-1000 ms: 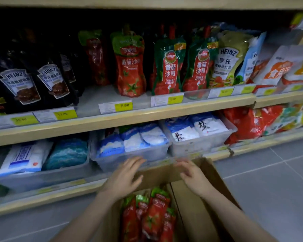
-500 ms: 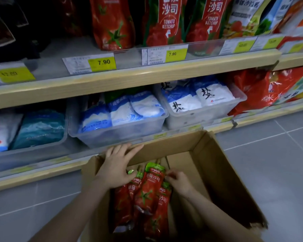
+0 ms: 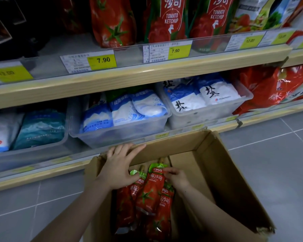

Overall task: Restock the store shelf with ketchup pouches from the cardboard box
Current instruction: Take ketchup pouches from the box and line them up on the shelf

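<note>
An open cardboard box (image 3: 224, 173) stands on the floor below the shelf. Several red ketchup pouches (image 3: 147, 198) with green tops lie inside it. My left hand (image 3: 120, 167) rests over the box's far left corner, fingers spread, thumb touching a pouch top. My right hand (image 3: 176, 177) is inside the box, fingers closed on the upper edge of the top pouch. On the upper shelf (image 3: 147, 74) stand matching red ketchup pouches (image 3: 112, 21) behind a 7.90 price tag.
Clear plastic bins (image 3: 122, 131) with blue and white bags fill the lower shelf just behind the box. Red bags (image 3: 269, 88) lie at the right. Grey tiled floor (image 3: 278, 163) surrounds the box.
The view has dropped from the shelf toward the box. Both hands went from the box's far rim down into it; the right hand closed on the top pouch.
</note>
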The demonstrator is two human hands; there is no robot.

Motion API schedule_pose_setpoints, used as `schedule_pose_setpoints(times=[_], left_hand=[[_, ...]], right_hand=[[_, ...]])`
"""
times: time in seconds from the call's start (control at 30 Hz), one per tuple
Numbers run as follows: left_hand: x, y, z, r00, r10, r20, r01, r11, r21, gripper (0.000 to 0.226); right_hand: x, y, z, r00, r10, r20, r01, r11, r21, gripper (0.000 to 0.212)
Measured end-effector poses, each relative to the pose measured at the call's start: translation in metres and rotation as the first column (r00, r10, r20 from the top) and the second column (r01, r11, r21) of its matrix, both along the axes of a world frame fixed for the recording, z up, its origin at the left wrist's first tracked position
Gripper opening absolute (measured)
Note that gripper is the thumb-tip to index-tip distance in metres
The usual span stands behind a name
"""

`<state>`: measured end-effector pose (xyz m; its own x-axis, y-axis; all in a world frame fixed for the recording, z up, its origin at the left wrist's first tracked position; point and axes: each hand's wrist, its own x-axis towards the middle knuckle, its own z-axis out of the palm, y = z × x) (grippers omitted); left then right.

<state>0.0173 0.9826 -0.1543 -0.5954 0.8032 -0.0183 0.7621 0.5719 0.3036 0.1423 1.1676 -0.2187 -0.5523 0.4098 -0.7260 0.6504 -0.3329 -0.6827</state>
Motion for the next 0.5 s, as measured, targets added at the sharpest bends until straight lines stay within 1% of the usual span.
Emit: schedule_pose_setpoints(times=[0.1, 0.23, 0.4, 0.5], left_hand=[[0.000, 0.000, 0.000, 1.000, -0.003, -0.003, 0.003, 1.000, 0.011, 0.091], [0.000, -0.001, 0.002, 1.000, -0.013, -0.004, 0.013, 0.999, 0.030, 0.092], [-0.001, 0.000, 0.003, 1.000, -0.013, 0.013, 0.013, 1.000, 0.001, 0.094], [0.000, -0.001, 0.012, 0.998, -0.006, 0.067, 0.010, 0.998, -0.055, 0.092]], right_hand=[[-0.001, 0.001, 0.003, 0.999, -0.038, -0.030, 0.039, 0.999, 0.037, 0.007], [0.004, -0.001, 0.006, 0.993, -0.047, -0.111, 0.052, 0.998, 0.045, 0.011], [0.007, -0.001, 0.028, 0.962, -0.072, -0.264, 0.091, 0.994, 0.062, 0.017], [0.006, 0.000, 0.059, 0.928, -0.030, -0.373, 0.086, 0.987, 0.134, 0.021]])
